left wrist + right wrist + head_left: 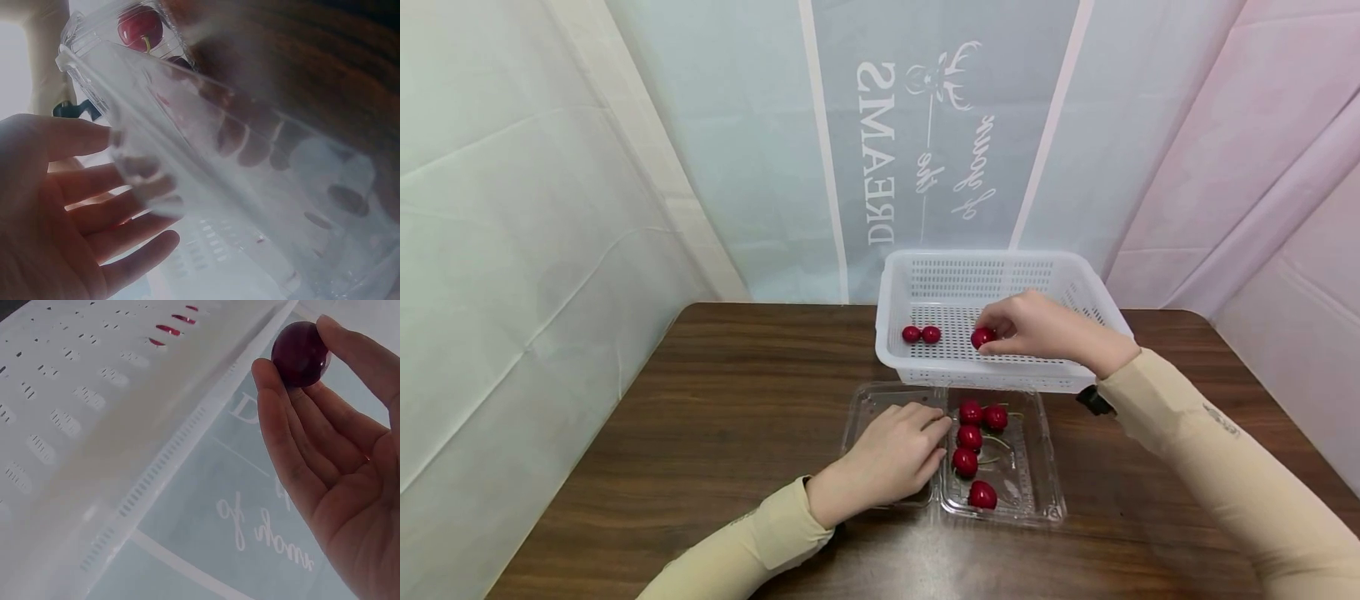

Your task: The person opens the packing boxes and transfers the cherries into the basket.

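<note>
From where I stand, the right hand (1041,329) reaches in over the white basket (925,364) and pinches one red cherry (982,337) between thumb and fingers. The cherry sits right at the fingertips, out in front of the palm rather than in it, as the right wrist view makes plain. It is above the slotted floor; how high, I can't tell. Two more cherries lie side by side in the basket, a left one (912,334) and a right one (931,334), a little apart from the pinched one, toward the basket's left end.

Nearer the person, a clear plastic container (1051,467) lies spread on the dark wooden table (737,400). The left hand (887,454) is at its left half, grasping nothing, fingers loosely extended against the clear plastic near the middle fold. Just to the right of those fingertips, five cherries lie in the other half: an upper pair, two below them, and a lowest one (982,495) off by itself. Thin stems (996,444) trail to their right. Behind the basket hangs a pale cloth (760,167) with mirrored lettering.
</note>
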A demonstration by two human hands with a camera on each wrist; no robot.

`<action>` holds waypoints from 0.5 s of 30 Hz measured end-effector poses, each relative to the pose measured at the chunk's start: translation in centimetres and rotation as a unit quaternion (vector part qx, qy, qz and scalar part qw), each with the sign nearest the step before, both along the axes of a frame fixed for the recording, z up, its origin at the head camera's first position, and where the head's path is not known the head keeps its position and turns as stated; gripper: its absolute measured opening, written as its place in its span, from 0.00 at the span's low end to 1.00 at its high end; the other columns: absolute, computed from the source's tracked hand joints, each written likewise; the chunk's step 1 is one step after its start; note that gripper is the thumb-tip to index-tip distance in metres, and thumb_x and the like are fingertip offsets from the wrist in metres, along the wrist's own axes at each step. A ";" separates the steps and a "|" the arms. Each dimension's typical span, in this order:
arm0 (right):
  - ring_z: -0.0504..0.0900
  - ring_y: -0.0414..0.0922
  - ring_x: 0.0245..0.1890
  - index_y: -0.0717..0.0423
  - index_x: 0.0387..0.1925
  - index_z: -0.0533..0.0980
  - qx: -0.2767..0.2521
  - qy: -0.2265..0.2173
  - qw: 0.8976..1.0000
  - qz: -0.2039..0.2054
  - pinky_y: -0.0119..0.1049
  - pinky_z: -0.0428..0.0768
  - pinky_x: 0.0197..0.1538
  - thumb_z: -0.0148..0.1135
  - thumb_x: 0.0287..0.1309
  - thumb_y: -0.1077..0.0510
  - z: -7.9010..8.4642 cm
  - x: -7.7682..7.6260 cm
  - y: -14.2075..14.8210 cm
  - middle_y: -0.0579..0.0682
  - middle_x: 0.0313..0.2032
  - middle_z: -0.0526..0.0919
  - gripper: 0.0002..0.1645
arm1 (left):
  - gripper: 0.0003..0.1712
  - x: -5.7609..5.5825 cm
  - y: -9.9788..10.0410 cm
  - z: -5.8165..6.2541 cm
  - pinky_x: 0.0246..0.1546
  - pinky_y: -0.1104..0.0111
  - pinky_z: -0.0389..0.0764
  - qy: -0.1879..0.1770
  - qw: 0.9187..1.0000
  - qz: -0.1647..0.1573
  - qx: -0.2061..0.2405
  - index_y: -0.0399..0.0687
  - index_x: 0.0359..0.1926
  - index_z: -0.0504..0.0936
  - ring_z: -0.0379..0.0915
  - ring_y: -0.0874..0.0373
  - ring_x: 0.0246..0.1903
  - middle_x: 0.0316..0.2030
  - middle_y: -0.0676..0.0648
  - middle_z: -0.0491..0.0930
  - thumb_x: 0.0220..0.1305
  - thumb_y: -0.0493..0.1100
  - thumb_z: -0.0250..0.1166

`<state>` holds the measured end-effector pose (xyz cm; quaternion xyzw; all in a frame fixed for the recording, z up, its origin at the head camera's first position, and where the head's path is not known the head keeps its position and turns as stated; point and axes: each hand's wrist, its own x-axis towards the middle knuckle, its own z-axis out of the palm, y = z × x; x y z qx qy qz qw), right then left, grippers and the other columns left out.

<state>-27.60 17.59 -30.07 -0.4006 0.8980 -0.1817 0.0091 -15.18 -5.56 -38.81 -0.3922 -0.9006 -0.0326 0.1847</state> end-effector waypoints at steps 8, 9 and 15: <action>0.84 0.35 0.29 0.56 0.35 0.83 0.002 -0.014 1.000 0.014 0.29 0.81 0.36 0.71 0.49 0.57 -0.2 -1.3 -0.4 0.44 0.30 0.86 0.10 | 0.19 0.0 0.0 0.0 0.44 0.66 0.77 0.000 1.000 0.001 -0.003 0.48 0.51 0.81 0.74 0.58 0.50 0.49 0.51 0.80 0.62 0.50 0.60; 0.84 0.35 0.29 0.56 0.35 0.83 0.003 -0.018 1.000 0.016 0.29 0.81 0.36 0.70 0.50 0.58 -0.2 -1.5 -0.5 0.44 0.30 0.86 0.10 | 0.19 0.0 0.0 0.0 0.44 0.66 0.77 -0.001 1.000 0.001 -0.004 0.48 0.51 0.81 0.74 0.58 0.50 0.49 0.51 0.80 0.62 0.50 0.60; 0.83 0.35 0.29 0.55 0.35 0.82 0.011 -0.021 1.000 0.015 0.31 0.81 0.36 0.70 0.50 0.57 0.1 -2.4 -1.0 0.44 0.29 0.86 0.09 | 0.19 0.1 0.0 0.1 0.45 0.66 0.76 -0.004 1.000 0.003 -0.004 0.48 0.51 0.81 0.74 0.58 0.50 0.49 0.51 0.80 0.62 0.50 0.60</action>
